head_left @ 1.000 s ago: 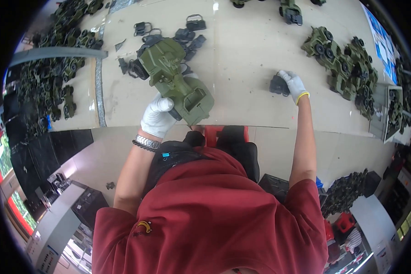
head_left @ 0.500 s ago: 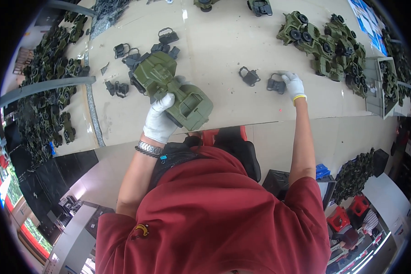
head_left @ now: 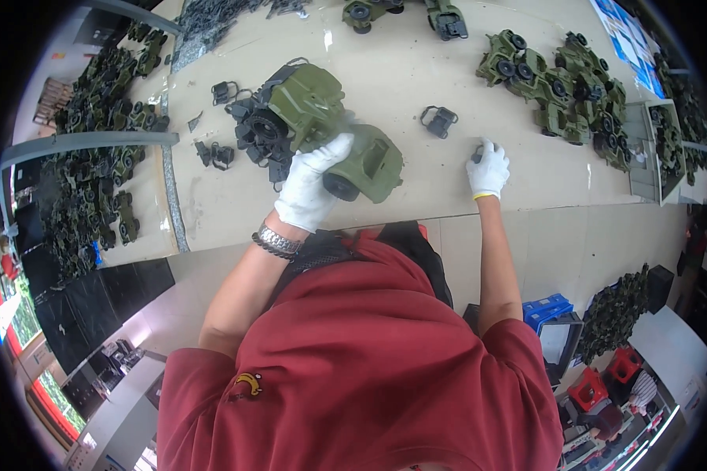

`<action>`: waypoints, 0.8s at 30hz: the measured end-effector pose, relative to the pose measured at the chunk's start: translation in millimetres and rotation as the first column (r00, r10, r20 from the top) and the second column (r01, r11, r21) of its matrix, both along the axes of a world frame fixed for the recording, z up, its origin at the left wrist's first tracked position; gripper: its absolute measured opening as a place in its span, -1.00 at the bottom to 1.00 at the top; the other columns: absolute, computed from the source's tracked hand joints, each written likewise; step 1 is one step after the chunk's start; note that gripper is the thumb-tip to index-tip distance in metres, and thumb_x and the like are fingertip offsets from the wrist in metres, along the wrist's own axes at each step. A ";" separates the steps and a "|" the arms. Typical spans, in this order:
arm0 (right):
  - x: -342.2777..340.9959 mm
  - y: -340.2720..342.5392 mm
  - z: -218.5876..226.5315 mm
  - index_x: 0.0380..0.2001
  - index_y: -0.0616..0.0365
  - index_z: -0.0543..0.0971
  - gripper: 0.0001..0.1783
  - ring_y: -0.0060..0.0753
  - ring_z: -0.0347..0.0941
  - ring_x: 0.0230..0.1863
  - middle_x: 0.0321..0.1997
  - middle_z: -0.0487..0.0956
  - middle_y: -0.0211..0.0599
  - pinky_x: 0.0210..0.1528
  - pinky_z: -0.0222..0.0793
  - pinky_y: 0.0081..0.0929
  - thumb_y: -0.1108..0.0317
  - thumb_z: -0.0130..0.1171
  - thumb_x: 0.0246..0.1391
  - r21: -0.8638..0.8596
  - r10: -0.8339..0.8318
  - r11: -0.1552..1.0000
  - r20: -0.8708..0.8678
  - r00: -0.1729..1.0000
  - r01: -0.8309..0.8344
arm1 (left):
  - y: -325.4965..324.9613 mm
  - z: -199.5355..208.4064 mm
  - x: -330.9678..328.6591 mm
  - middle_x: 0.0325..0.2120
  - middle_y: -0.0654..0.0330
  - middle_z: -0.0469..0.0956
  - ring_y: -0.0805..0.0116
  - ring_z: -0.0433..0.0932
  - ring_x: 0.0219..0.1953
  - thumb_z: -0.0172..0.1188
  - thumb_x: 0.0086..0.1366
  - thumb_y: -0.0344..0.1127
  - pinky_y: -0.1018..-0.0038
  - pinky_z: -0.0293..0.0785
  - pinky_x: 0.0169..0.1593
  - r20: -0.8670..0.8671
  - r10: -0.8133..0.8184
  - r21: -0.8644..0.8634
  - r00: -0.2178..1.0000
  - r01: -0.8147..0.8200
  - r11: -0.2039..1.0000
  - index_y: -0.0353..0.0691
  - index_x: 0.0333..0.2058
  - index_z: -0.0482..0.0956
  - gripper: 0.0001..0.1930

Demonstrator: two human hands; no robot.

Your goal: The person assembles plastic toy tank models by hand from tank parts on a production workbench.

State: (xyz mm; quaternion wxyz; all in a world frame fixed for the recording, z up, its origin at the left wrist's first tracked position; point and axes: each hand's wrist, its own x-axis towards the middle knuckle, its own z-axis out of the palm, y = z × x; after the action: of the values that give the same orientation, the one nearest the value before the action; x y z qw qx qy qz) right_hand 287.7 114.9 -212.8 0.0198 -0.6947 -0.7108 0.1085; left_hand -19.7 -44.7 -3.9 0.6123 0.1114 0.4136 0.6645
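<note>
My left hand (head_left: 313, 182), in a white glove, is closed around the middle of a green toy military truck (head_left: 308, 93). The truck is tilted above the table, and its black wheels show along the near and left sides. To the right, my gloved right hand (head_left: 489, 171) is closed on a small dark grey plastic part (head_left: 477, 155), mostly covered by the fingers. A similar dark part with a loop (head_left: 440, 122) lies on the table between the truck and my right hand. Further dark parts (head_left: 215, 155) lie left of the truck, some partly hidden by it.
Several green toy trucks (head_left: 558, 86) are heaped at the right, beside a grey bin (head_left: 642, 153). More trucks (head_left: 102, 177) crowd the far left, beyond a grey curved bar (head_left: 94, 143). A pile of dark parts (head_left: 212, 27) lies at the back left.
My left hand has moved right with the truck and turned it, so its wheels show more. The right hand has closed on the dark part and drawn it slightly nearer.
</note>
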 end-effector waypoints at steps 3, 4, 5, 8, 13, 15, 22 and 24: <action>17.0 -8.4 8.2 0.27 -0.27 0.40 -0.14 0.17 0.27 0.29 0.29 0.38 -0.07 0.19 0.36 0.02 0.23 0.46 -0.19 0.071 0.222 0.975 -0.219 0.950 -0.212 | -0.6 3.3 5.6 -0.04 0.24 0.58 0.38 0.57 0.01 0.33 0.28 -0.38 0.37 0.51 0.08 -0.034 0.006 0.038 0.999 -0.005 0.999 -0.19 0.12 0.48 -0.56; 16.3 -16.7 13.4 0.29 -0.28 0.37 -0.12 0.17 0.25 0.31 0.32 0.36 -0.09 0.22 0.32 0.03 0.24 0.46 -0.18 0.080 0.233 0.971 -0.122 0.965 -0.225 | -1.7 4.3 7.9 -0.04 0.24 0.58 0.38 0.57 0.01 0.33 0.28 -0.38 0.38 0.52 0.07 -0.043 0.015 0.051 0.999 -0.013 0.999 -0.19 0.12 0.48 -0.56; 14.1 -22.2 23.4 0.31 -0.30 0.35 -0.10 0.17 0.23 0.33 0.34 0.34 -0.11 0.26 0.27 0.04 0.24 0.47 -0.18 0.089 0.238 0.968 -0.025 0.971 -0.235 | -1.4 6.3 10.3 -0.04 0.24 0.58 0.38 0.57 0.01 0.33 0.28 -0.38 0.38 0.52 0.07 -0.041 0.007 0.060 0.999 -0.004 0.998 -0.19 0.12 0.48 -0.56; 18.4 -26.3 24.9 0.30 -0.27 0.39 -0.11 0.13 0.26 0.30 0.28 0.38 -0.11 0.26 0.27 0.00 0.23 0.49 -0.18 0.033 0.146 0.989 -0.101 0.984 -0.144 | 1.0 14.4 19.7 -0.05 0.14 0.58 0.27 0.60 -0.01 0.27 0.32 -0.39 0.29 0.55 0.11 -0.021 -0.046 0.018 0.999 0.046 0.999 -0.23 0.10 0.46 -0.61; -32.2 -56.9 138.0 0.26 -0.01 0.46 -0.21 -0.22 0.44 0.13 0.14 0.42 -0.17 0.17 0.38 -0.36 0.43 0.40 -0.15 0.061 0.132 0.984 -0.880 0.456 -0.169 | 2.7 20.1 36.1 -0.09 0.27 0.59 0.50 0.55 -0.06 0.34 0.30 -0.30 0.48 0.47 0.05 -0.245 -0.044 -0.021 0.968 0.040 0.999 -0.26 0.07 0.51 -0.60; -52.5 -86.2 203.4 0.24 0.08 0.47 -0.23 -0.21 0.43 0.17 0.18 0.43 -0.16 0.20 0.37 -0.34 0.51 0.33 -0.17 0.139 0.238 0.928 -0.935 0.264 -0.345 | 3.1 23.4 42.6 -0.09 0.28 0.59 0.51 0.53 -0.09 0.35 0.29 -0.29 0.49 0.46 0.04 -0.263 -0.037 0.005 0.964 0.040 0.999 -0.26 0.07 0.52 -0.59; -63.3 -109.6 237.5 0.22 0.13 0.47 -0.19 0.02 0.33 0.25 0.26 0.42 -0.14 0.29 0.27 -0.20 0.29 0.44 -0.21 0.390 0.536 0.815 -0.788 0.303 -0.429 | 1.4 40.3 62.3 -0.09 0.24 0.61 0.49 0.57 -0.07 0.35 0.28 -0.34 0.49 0.49 0.06 -0.295 -0.059 0.047 0.954 0.076 0.996 -0.27 0.03 0.55 -0.63; -61.1 -114.4 240.0 0.23 0.14 0.46 -0.18 0.02 0.33 0.24 0.26 0.42 -0.13 0.29 0.27 -0.20 0.29 0.44 -0.21 0.388 0.513 0.838 -0.802 0.307 -0.384 | 0.8 40.4 64.7 -0.09 0.24 0.62 0.48 0.58 -0.07 0.36 0.27 -0.35 0.49 0.49 0.06 -0.280 -0.043 0.048 0.959 0.059 0.997 -0.27 0.03 0.55 -0.63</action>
State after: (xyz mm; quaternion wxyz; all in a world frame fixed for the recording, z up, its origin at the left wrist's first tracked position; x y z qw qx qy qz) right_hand 226.5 0.5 27.2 0.3975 -0.3046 -0.7626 0.4094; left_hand 45.0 -43.9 36.6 0.5615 0.2315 0.4739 0.6376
